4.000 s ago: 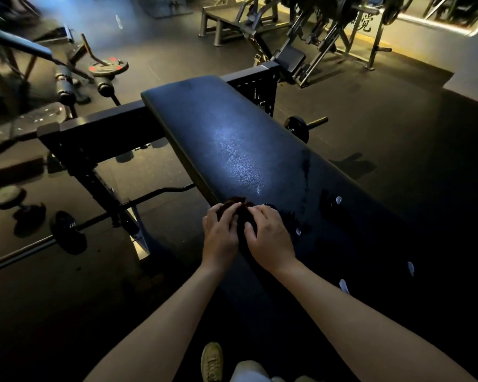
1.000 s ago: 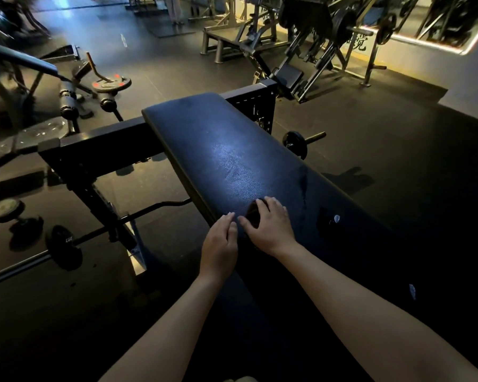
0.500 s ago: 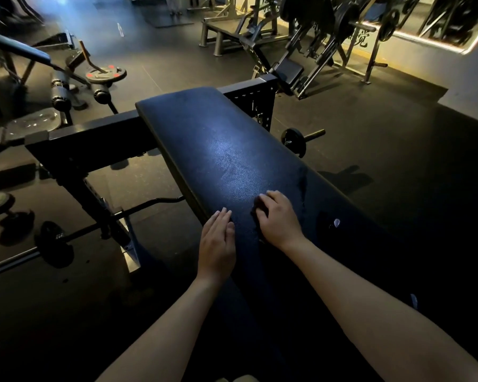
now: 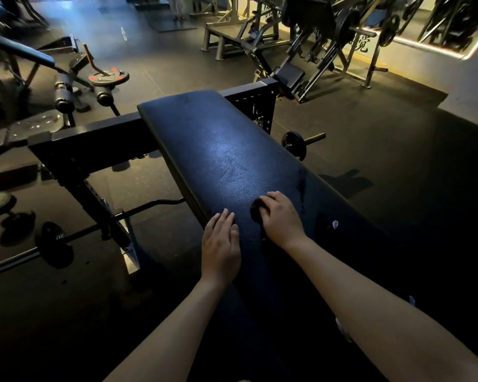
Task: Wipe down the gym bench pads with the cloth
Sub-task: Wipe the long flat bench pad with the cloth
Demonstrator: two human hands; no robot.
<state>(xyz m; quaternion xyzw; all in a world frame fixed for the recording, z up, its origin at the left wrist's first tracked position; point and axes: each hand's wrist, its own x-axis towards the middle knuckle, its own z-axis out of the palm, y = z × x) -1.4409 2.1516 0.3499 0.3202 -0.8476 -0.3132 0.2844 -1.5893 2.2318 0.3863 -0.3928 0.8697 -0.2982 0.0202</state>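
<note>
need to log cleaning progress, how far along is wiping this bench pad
Done: nothing can be confirmed; the long black textured vinyl bench pad shows sheen but no clear wiped track. In hand: the right hand presses a small dark bunched cloth onto the pad's near-middle, while the left hand lies flat at its left edge. Left: probably the far stretch toward the frame.

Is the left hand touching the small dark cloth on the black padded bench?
Apart. The head view shows bare black padded bench between the flat left hand and the small dark cloth under the right hand.
</note>
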